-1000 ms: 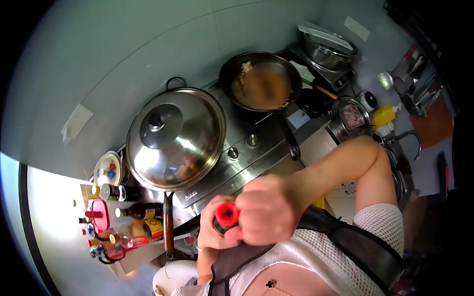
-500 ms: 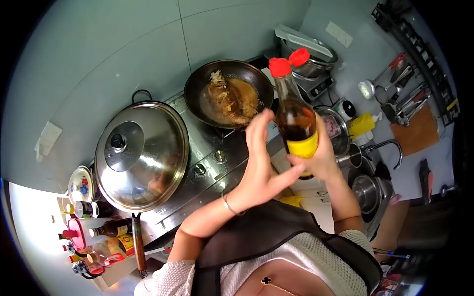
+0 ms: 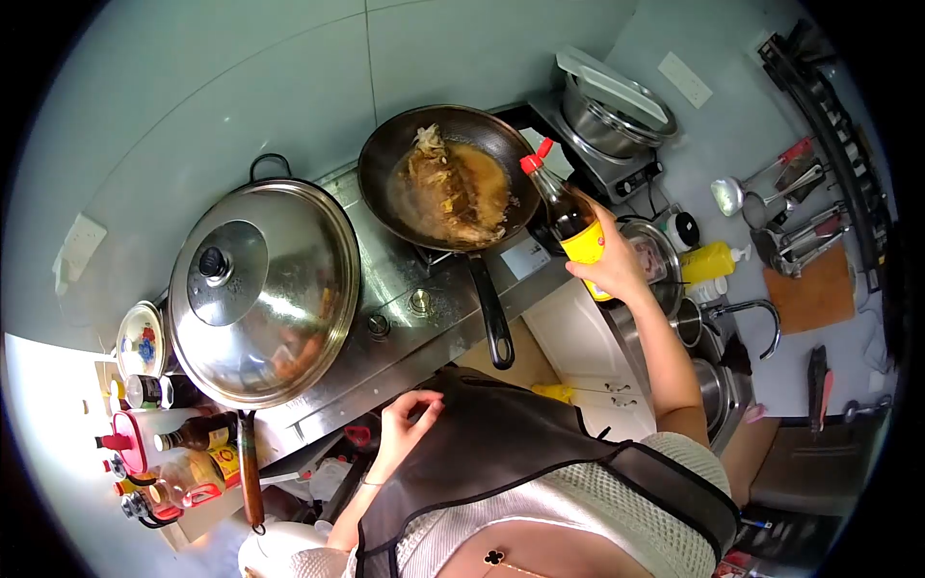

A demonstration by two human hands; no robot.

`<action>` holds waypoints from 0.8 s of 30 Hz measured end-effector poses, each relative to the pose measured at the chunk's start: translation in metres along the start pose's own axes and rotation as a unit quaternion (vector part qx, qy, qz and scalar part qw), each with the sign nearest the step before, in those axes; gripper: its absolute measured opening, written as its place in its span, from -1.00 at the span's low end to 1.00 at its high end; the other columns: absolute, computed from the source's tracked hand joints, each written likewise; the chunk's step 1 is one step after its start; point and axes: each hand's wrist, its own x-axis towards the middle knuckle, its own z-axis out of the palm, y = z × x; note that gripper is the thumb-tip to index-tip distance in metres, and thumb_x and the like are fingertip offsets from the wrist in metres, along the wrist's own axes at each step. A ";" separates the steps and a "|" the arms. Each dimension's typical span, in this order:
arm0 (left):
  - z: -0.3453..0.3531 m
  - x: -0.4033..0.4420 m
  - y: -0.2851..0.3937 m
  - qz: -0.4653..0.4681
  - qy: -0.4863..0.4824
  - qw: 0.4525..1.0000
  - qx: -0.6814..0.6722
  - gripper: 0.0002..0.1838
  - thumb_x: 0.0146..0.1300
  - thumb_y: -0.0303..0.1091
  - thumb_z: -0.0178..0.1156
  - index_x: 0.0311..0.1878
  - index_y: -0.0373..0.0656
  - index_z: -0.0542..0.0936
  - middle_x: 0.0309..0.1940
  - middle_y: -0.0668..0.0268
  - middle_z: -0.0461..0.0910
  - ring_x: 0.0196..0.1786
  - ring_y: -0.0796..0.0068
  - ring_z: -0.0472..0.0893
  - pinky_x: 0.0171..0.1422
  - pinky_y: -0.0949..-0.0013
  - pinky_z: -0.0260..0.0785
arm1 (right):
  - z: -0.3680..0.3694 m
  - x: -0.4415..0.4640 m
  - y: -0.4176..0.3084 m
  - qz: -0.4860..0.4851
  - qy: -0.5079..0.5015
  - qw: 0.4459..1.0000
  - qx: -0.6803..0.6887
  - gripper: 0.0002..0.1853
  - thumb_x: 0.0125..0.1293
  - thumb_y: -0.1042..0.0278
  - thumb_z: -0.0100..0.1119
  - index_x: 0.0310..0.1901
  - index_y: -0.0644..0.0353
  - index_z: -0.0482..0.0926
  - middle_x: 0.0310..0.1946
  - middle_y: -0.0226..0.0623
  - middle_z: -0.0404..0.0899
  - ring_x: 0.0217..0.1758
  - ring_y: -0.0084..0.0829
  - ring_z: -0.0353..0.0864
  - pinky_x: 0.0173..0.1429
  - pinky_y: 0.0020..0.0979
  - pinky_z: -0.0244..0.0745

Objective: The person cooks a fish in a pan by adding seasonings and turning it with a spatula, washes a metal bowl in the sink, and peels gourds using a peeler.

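Observation:
In my right hand [image 3: 617,260] is a glass sauce bottle [image 3: 582,229] with dark liquid, a yellow label and a red flip cap that stands open. It leans toward the pan, its neck beside the rim. The frying pan [image 3: 382,193] sits on the stove with a browned whole fish [image 3: 445,188] in brown liquid; its black handle [image 3: 491,313] points toward me. Near the front of my apron [image 3: 462,433], my left hand [image 3: 405,424] is low, fingers loosely curled, a gap between thumb and fingers, and nothing visible in it.
A large lidded wok [image 3: 265,289] covers the left of the stove [image 3: 385,289]. Several bottles [image 3: 207,432] crowd the left counter. A steel pot [image 3: 607,120] stands behind the bottle. At right are a faucet [image 3: 756,306] and hanging utensils [image 3: 795,212].
My left hand has left the bottle and dropped down toward my apron. My right hand has shifted slightly outward, and the bottle now tilts more toward the pan. The pan handle has come into sight.

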 end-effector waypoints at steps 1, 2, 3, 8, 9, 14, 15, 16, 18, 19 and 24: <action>0.000 -0.002 0.001 -0.002 0.002 1.000 -0.002 -0.83 0.11 -0.44 0.14 -0.27 -0.34 0.52 -0.44 0.30 0.56 -0.35 0.62 0.54 -0.21 0.58 0.38 | 0.001 0.004 0.002 0.014 -0.004 1.000 -0.027 -0.06 -0.29 0.22 0.34 0.22 0.05 0.07 -0.13 -0.06 0.43 -0.10 -0.20 0.45 -0.04 -0.29 0.35; 0.001 -0.004 0.003 -0.016 0.019 1.000 -0.008 -0.83 0.11 -0.44 0.15 -0.27 -0.34 0.52 -0.44 0.30 0.56 -0.35 0.63 0.54 -0.21 0.58 0.37 | 0.002 0.008 0.004 0.027 -0.008 0.998 -0.054 -0.06 -0.29 0.20 0.34 0.22 0.04 0.07 -0.13 -0.06 0.43 -0.12 -0.18 0.47 -0.04 -0.29 0.36; 0.001 -0.005 0.005 -0.030 0.036 0.999 -0.014 -0.83 0.11 -0.44 0.15 -0.27 -0.34 0.52 -0.45 0.31 0.56 -0.35 0.64 0.53 -0.22 0.58 0.37 | 0.004 0.012 0.007 0.025 -0.011 0.998 -0.055 -0.06 -0.29 0.20 0.34 0.22 0.04 0.07 -0.13 -0.06 0.43 -0.12 -0.18 0.47 -0.04 -0.29 0.36; 0.005 -0.003 0.007 -0.020 0.051 0.998 0.005 -0.81 0.11 -0.42 0.16 -0.26 -0.34 0.52 -0.45 0.32 0.55 -0.37 0.65 0.51 -0.23 0.58 0.35 | 0.005 0.029 0.006 0.007 -0.016 0.996 -0.093 -0.06 -0.31 0.18 0.32 0.22 0.03 0.08 -0.13 -0.02 0.43 -0.15 -0.17 0.49 -0.07 -0.28 0.37; 0.005 -0.003 0.008 -0.022 0.048 0.999 -0.003 -0.81 0.11 -0.42 0.16 -0.26 -0.34 0.52 -0.45 0.32 0.55 -0.37 0.65 0.51 -0.23 0.58 0.35 | 0.005 0.032 0.005 0.005 -0.018 0.995 -0.093 -0.06 -0.31 0.18 0.32 0.22 0.03 0.08 -0.13 -0.02 0.43 -0.15 -0.17 0.49 -0.07 -0.28 0.37; 0.009 -0.002 0.007 -0.028 0.055 0.998 -0.015 -0.82 0.10 -0.42 0.16 -0.26 -0.34 0.52 -0.46 0.32 0.55 -0.37 0.65 0.51 -0.23 0.58 0.34 | 0.005 0.043 0.002 0.000 -0.019 0.992 -0.123 -0.08 -0.34 0.22 0.33 0.18 0.09 0.13 -0.07 -0.13 0.43 -0.11 -0.24 0.47 -0.05 -0.31 0.37; 0.010 -0.002 0.008 -0.030 0.058 0.998 -0.012 -0.82 0.10 -0.43 0.16 -0.26 -0.34 0.52 -0.46 0.32 0.55 -0.38 0.65 0.50 -0.23 0.58 0.34 | 0.005 0.044 0.001 -0.001 -0.020 0.992 -0.123 -0.08 -0.34 0.22 0.33 0.18 0.09 0.13 -0.07 -0.13 0.43 -0.11 -0.24 0.47 -0.05 -0.31 0.37; 0.011 -0.002 0.009 -0.031 0.061 0.998 -0.009 -0.82 0.09 -0.43 0.16 -0.26 -0.34 0.52 -0.46 0.31 0.55 -0.38 0.65 0.50 -0.24 0.57 0.34 | 0.004 0.045 0.000 -0.006 -0.020 0.991 -0.134 -0.09 -0.35 0.22 0.33 0.17 0.12 0.14 -0.06 -0.15 0.42 -0.10 -0.25 0.47 -0.03 -0.32 0.37; 0.012 -0.002 0.009 -0.029 0.063 0.998 0.000 -0.82 0.09 -0.43 0.16 -0.27 -0.34 0.52 -0.47 0.31 0.55 -0.39 0.65 0.50 -0.25 0.57 0.34 | 0.002 0.047 -0.003 -0.012 -0.021 0.989 -0.145 -0.09 -0.36 0.23 0.33 0.16 0.14 0.15 -0.04 -0.17 0.42 -0.10 -0.26 0.47 -0.01 -0.33 0.36; 0.013 -0.002 0.008 -0.026 0.064 0.998 0.009 -0.82 0.08 -0.43 0.16 -0.27 -0.34 0.52 -0.47 0.31 0.54 -0.40 0.64 0.49 -0.26 0.56 0.34 | 0.002 0.048 -0.003 -0.008 -0.028 0.988 -0.150 -0.10 -0.36 0.23 0.32 0.16 0.15 0.15 -0.04 -0.16 0.41 -0.09 -0.26 0.46 0.00 -0.34 0.35; 0.016 -0.002 0.005 -0.033 0.069 0.997 0.005 -0.81 0.08 -0.42 0.17 -0.27 -0.33 0.52 -0.49 0.30 0.54 -0.41 0.64 0.49 -0.27 0.55 0.34 | 0.000 0.053 -0.004 0.002 -0.046 0.986 -0.162 -0.10 -0.36 0.23 0.31 0.16 0.15 0.15 -0.03 -0.14 0.41 -0.07 -0.25 0.45 0.02 -0.34 0.34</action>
